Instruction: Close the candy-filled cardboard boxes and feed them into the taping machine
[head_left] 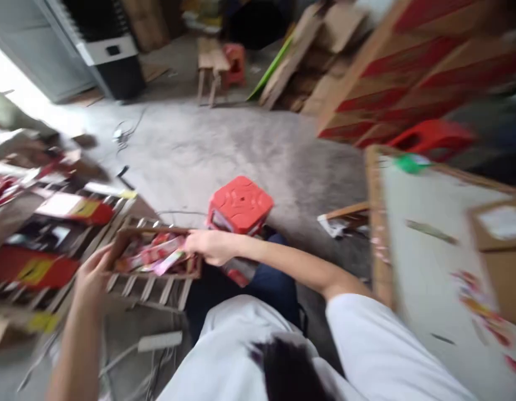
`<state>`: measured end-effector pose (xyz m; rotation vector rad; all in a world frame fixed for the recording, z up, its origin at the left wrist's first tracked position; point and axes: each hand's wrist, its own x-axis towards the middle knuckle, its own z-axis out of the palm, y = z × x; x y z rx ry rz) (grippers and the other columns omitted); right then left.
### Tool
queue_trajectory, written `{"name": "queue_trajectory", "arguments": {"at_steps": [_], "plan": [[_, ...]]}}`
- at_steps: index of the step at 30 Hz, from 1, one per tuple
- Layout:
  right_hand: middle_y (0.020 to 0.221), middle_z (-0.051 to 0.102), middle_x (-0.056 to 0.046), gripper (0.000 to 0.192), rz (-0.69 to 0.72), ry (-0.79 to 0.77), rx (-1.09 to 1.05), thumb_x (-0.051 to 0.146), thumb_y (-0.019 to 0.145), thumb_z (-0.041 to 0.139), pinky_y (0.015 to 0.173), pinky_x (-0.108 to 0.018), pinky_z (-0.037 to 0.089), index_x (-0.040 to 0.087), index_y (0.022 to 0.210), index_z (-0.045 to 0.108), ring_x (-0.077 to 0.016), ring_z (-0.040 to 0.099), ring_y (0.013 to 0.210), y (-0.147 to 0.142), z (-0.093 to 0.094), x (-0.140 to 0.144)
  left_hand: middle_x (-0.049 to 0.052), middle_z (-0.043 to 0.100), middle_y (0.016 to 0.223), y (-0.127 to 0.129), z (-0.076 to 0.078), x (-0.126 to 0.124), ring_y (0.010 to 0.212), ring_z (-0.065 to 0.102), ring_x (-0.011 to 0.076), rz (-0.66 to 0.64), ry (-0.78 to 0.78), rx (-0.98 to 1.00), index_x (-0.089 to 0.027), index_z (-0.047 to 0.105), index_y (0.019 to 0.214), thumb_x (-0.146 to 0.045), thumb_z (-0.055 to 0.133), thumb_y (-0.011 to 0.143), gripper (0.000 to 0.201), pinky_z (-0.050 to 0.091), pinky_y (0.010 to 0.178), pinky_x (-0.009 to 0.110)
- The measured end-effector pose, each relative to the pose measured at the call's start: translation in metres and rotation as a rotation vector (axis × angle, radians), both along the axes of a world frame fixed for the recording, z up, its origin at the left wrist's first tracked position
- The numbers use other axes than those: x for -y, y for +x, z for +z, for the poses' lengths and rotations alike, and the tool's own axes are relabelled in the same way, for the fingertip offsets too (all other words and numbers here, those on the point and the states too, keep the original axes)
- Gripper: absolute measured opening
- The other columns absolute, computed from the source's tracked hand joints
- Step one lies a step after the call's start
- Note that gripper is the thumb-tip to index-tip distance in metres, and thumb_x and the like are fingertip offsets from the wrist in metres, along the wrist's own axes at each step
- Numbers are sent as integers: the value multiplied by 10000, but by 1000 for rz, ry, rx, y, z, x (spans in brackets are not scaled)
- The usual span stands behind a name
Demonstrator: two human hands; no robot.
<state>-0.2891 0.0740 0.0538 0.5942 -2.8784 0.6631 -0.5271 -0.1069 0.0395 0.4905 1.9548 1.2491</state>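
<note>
Grey concrete floor [224,150] is seen under a blurred view. Nearest, a shallow cardboard tray [155,253] of bright packets is gripped at both ends: the left hand [91,278] closed on its left edge, the right hand [210,246] on its right. The tray is best kept level, supported on the slatted rack [151,289] beneath. Beyond stand a red stool [240,204] and stacked cartons [408,78].

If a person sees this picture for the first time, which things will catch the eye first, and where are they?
The eye goes first to the red plastic stool on the grey floor in the middle. Just left of it, the left hand and the right hand grip the two ends of a small brown box full of pink and red packets. At the upper right stand large red-striped cartons, blurred.
</note>
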Motion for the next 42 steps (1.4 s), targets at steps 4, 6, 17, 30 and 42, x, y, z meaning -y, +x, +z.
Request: {"name": "queue_trajectory", "arguments": {"at_steps": [4, 6, 17, 30, 42], "plan": [[1508, 399, -215, 506, -158, -361, -45, 197, 881, 582, 1121, -425, 387, 122, 1362, 441, -229, 383, 1423, -2, -11, 3, -19, 656, 795, -42, -6, 53, 651, 592, 100, 39, 252, 52, -152, 647, 934, -346, 821, 643, 390, 479, 565, 166], [1582, 322, -189, 543, -192, -261, -19, 309, 949, 547, 1197, -484, 268, 155, 1450, 401, -245, 268, 1493, -12, -14, 14, -16, 634, 761, -55, -8, 48, 617, 564, 88, -111, 296, 124, -156, 636, 914, -351, 868, 590, 444, 451, 543, 162], [1615, 264, -158, 639, -260, 111, 203, 383, 918, 605, 1255, -483, 131, 134, 1481, 433, -313, 183, 1517, -77, -63, 74, -46, 541, 675, -45, -5, 16, 587, 512, 107, -631, -29, -417, -185, 526, 890, -479, 808, 684, 457, 408, 544, 221], [1379, 606, -127, 451, -117, -1035, 216, 357, 982, 410, 1118, -429, 419, 145, 1357, 544, -224, 539, 1314, -63, -47, 40, 59, 718, 928, -39, 10, 19, 844, 665, 191, -901, -238, -700, -198, 749, 954, -506, 668, 818, 346, 493, 753, 270], [1302, 604, -183, 949, -557, -377, 214, 472, 655, 855, 1017, -473, 451, 152, 1437, 424, -314, 590, 1185, -47, -2, 26, 151, 565, 1387, 27, -18, 35, 1364, 433, 304, -437, -225, -1265, -191, 530, 1364, -373, 504, 955, 449, 267, 1152, 483]]}}
